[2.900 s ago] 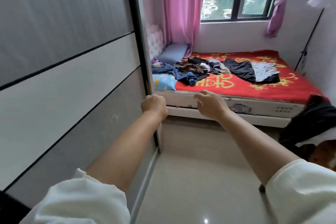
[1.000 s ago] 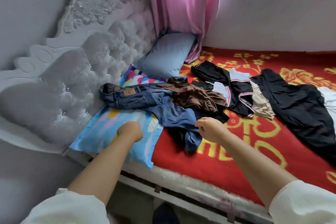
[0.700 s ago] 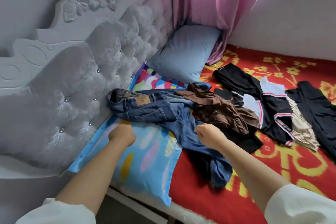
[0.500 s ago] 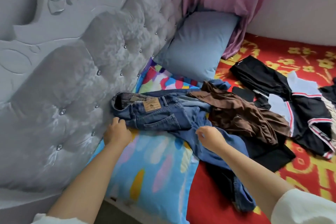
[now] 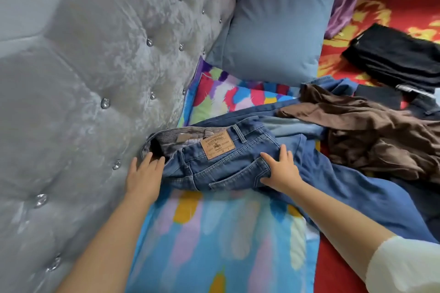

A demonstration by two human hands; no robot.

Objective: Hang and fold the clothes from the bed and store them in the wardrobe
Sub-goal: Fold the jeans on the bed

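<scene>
- A person leans over the bed (image 5: 338, 266), both hands on a pair of jeans (image 5: 221, 166) that lie across a bright pillow (image 5: 214, 240) at the near left, waistband against the padded headboard (image 5: 95, 93).
- The left hand (image 5: 145, 171) sits at the open waistband, fingers extended along its edge and touching the denim; whether any cloth is pinched underneath cannot be told.
- The right hand (image 5: 281, 171) lies beside the back pocket, fingers spread flat on the fabric, thumb out: pressing, not yet clutching.
- One hand at each side of the waist reads as preparation to lift the jeans squarely, so that the legs hang straight for hanging or folding.
- The legs trail right, one under a brown garment (image 5: 371, 135), which may drag along when the jeans rise.
- Black clothes (image 5: 400, 54) lie far right on the red cover; a blue pillow (image 5: 276, 24) leans at the headboard beside the pink curtain (image 5: 345, 0).
- Half a second earlier both hands were curled, the left just reaching the waistband, the right lower on a leg; now both have opened and settled on the waist, and the view has closed in.
- Nothing has left the bed yet.
</scene>
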